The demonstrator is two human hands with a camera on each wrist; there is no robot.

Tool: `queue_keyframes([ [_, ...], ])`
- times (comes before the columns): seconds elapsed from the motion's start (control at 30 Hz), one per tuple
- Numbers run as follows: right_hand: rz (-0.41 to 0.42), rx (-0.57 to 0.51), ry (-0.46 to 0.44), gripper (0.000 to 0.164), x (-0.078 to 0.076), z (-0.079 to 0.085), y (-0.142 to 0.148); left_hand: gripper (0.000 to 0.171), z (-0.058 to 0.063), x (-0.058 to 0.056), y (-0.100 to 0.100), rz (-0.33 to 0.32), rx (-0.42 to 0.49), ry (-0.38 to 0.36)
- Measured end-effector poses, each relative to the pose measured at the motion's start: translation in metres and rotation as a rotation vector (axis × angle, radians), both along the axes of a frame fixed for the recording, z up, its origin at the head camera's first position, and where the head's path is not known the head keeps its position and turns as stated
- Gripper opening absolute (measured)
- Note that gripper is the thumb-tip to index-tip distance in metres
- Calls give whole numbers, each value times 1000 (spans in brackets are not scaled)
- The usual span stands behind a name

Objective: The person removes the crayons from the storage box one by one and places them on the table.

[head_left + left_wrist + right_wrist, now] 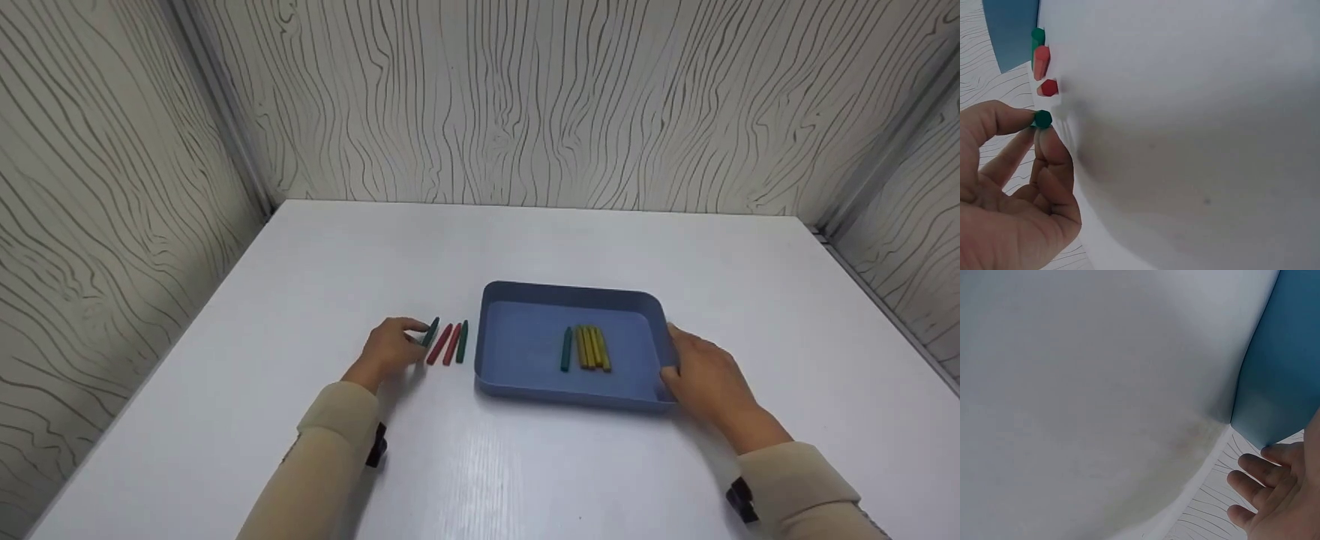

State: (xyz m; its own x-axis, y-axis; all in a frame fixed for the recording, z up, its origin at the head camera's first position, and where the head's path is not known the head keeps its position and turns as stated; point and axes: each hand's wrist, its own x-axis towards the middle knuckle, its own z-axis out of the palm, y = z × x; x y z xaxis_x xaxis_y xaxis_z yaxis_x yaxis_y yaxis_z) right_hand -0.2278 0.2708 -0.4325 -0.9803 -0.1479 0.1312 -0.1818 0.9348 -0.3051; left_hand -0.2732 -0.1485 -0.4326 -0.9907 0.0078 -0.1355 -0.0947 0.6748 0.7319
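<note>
White tabletop (480, 472) bears a blue tray (517, 345); at its nine o'clock the left hand (390, 346) pinches a dark-green crayon (1044, 119), best held lightly, clear of red crayons (440, 344); right hand (709, 375) grips the tray at three.

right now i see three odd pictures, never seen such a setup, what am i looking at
No machine, just a person's left hand and right hand. The wide picture looks down from the head; the close ones look from each wrist. On the white table sits a blue tray holding one green crayon and some yellow crayons. Two red crayons and a second green crayon lie left of it. The left hand pinches a third green crayon; the right holds the tray's edge.
</note>
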Motion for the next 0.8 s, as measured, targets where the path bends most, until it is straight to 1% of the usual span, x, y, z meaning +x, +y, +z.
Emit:
queue_keyframes([
  [0.3,-4,-12,-13,61,0,-1,0,42,-2,0,3,15,-14,12],
  [0.5,-13,-14,-13,61,-1,-1,0,39,-5,-1,4,38,-22,25],
  [0.8,-10,-10,-13,61,0,-1,0,35,-4,0,4,65,-6,52],
])
